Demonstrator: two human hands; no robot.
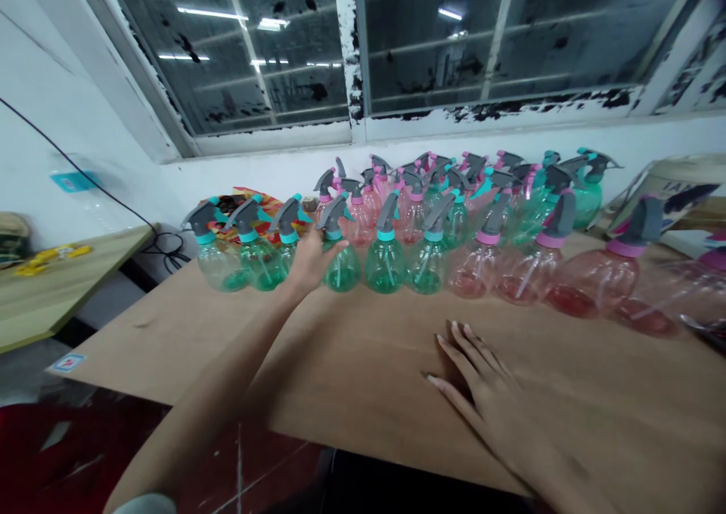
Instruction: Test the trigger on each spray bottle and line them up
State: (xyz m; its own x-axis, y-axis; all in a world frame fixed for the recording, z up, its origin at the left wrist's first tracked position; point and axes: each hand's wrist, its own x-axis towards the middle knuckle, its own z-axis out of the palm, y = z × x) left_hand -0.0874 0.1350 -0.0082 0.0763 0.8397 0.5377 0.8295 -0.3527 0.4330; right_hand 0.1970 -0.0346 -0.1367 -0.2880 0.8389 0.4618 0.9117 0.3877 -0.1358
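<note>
Along the far half of the brown board [368,363], spray bottles stand in packed rows, green at left, pink at right. Left hand [309,261] wraps its fingers around a green spray bottle [339,261] in the front row. Right hand [482,393] lies flat, fingers spread, on bare board near the front edge; open surface around it.
</note>
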